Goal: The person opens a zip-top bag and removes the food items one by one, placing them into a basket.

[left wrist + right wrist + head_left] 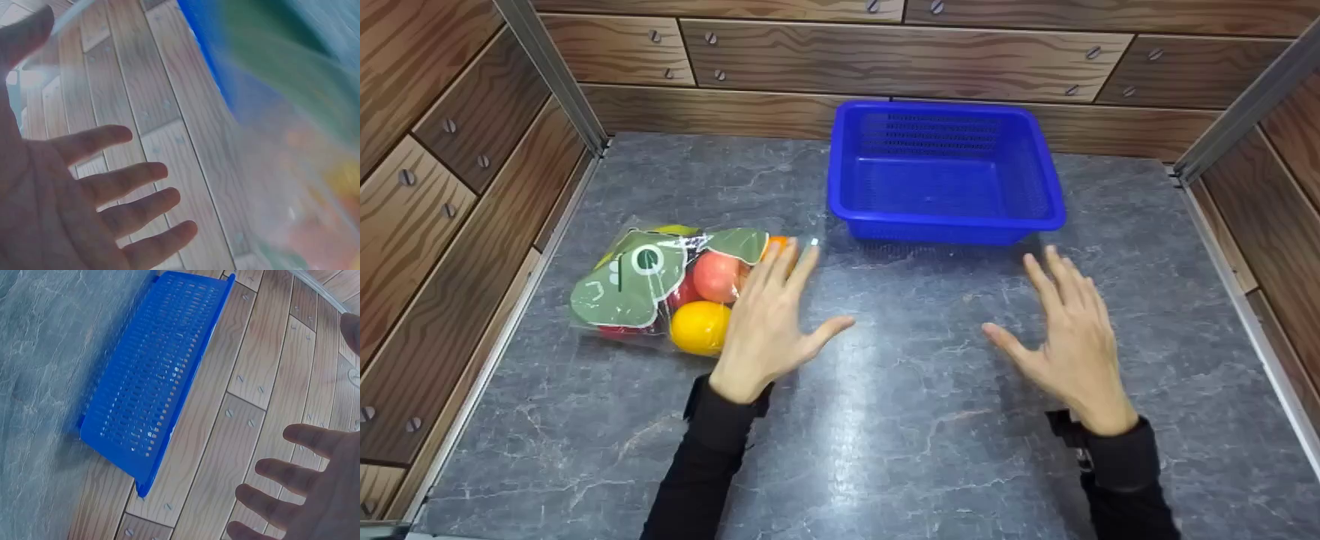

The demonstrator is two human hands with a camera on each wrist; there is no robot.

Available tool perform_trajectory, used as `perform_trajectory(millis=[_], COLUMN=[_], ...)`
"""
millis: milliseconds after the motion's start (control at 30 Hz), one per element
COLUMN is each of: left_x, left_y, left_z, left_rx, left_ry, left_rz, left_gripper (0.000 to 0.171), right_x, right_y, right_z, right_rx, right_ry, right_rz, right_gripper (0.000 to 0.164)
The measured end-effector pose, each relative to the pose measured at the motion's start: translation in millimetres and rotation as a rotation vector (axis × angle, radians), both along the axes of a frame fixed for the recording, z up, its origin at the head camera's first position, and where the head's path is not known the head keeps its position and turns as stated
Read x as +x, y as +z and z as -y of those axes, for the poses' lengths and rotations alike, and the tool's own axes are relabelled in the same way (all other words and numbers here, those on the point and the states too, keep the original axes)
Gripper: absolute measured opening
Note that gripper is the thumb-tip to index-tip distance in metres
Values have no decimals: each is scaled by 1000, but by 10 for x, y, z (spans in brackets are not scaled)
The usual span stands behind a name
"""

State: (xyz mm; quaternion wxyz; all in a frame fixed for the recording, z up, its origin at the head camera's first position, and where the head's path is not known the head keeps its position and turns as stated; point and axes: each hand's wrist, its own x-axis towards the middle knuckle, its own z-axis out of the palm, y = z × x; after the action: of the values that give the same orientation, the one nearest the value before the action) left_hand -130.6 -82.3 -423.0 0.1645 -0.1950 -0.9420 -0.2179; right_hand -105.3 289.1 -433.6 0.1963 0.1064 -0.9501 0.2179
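Observation:
My left hand [769,322] is spread with straight fingers, palm down, over the right end of a clear plastic bag [619,289] with a green printed label. Inside the bag show a yellow fruit [699,328], a pinkish-red fruit [717,276] and part of an orange one [777,244]. From the left wrist view, the palm and fingers hold nothing, and the bag [315,185] is blurred beside them. On the right, my other hand [1072,345] hovers above the table, fingers apart, also holding nothing. Ahead of it stands a blue plastic basket [945,221] with nothing inside.
The grey marble-patterned table [915,450] carries the bag and basket. Wood-print panels [900,60] close off the back and both sides. Metal posts [559,75] rise at the back corners.

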Motion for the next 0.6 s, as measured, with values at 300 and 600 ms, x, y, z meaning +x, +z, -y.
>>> perform_trajectory(millis=[300,600], left_x=[-466,-1020], left_y=[99,18], left_z=[-461,-861], left_rx=[138,127], left_ry=[-36,14], left_rz=[170,178], left_gripper=[72,54], right_x=[-460,-925], right_y=[64,-33], right_z=[-96,-169], right_rx=[-9,-70], right_ry=[12,-7], right_rz=[-46,-58], right_gripper=[78,54])
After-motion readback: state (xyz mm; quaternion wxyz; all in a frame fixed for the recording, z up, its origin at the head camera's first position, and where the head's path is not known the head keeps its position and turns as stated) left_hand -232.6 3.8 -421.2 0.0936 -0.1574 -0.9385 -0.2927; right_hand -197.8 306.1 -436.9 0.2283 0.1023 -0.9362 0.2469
